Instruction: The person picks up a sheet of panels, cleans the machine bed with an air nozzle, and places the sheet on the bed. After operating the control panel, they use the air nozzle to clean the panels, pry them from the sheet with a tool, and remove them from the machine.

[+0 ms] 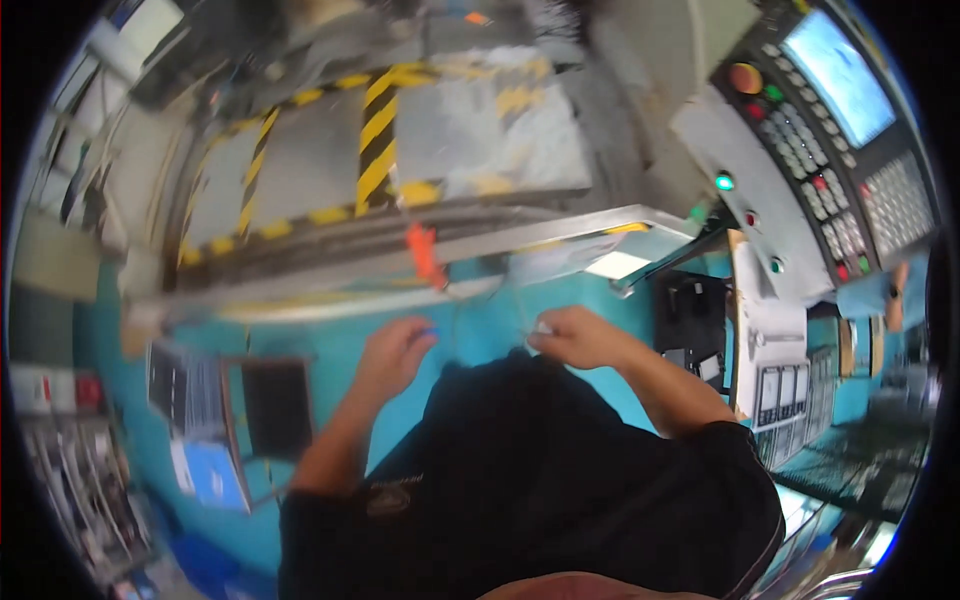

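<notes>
My left hand point(392, 355) is closed in front of the machine, with a bit of blue point(431, 332) showing at its fingertips. What that blue thing is, I cannot make out. To its right, my right hand point(580, 338) pinches a small silvery thing point(540, 332) whose kind is blurred. The hands are apart, in front of my dark shirt point(540, 470). Beyond them, an orange thing point(425, 256) hangs at the machine's front edge point(500, 235). A thin, faint line runs from near it towards my hands.
Past the edge lies a grey machine bed point(305, 165) with yellow-black stripes. On the right stand a control panel point(820, 150) with a lit screen and a bench point(775, 350) with trays. A dark-panelled stand point(277, 408) is at left. Another person's arm point(895, 295) shows far right.
</notes>
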`<state>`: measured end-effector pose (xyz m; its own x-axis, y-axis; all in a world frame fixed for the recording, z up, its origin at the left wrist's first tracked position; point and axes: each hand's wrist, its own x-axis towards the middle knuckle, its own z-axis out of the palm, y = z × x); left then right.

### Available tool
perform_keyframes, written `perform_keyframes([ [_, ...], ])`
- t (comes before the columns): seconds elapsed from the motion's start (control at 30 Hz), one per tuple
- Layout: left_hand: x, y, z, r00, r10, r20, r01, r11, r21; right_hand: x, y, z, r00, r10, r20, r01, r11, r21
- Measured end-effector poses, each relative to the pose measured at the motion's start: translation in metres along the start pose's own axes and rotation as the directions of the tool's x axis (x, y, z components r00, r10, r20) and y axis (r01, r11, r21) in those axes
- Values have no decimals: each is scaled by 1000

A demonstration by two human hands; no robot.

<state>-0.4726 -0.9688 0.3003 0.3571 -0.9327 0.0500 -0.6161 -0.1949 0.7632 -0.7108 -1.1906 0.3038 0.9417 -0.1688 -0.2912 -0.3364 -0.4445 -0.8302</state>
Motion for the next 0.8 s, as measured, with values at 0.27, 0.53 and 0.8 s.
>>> perform_keyframes([
  [0.27, -5, 10, 45, 924, -245, 292, 379, 501, -778, 25, -40, 25, 981, -189, -48, 192, 978, 76],
  [0.53, -17, 15, 39, 958, -113, 263, 205, 912, -354, 26, -33, 37, 967, -237, 89, 240, 971, -21],
  [0.8, 9, 4, 30, 990, -108, 91, 132, 938, -321, 42, -22, 14, 996, -71, 62, 67, 995, 72],
])
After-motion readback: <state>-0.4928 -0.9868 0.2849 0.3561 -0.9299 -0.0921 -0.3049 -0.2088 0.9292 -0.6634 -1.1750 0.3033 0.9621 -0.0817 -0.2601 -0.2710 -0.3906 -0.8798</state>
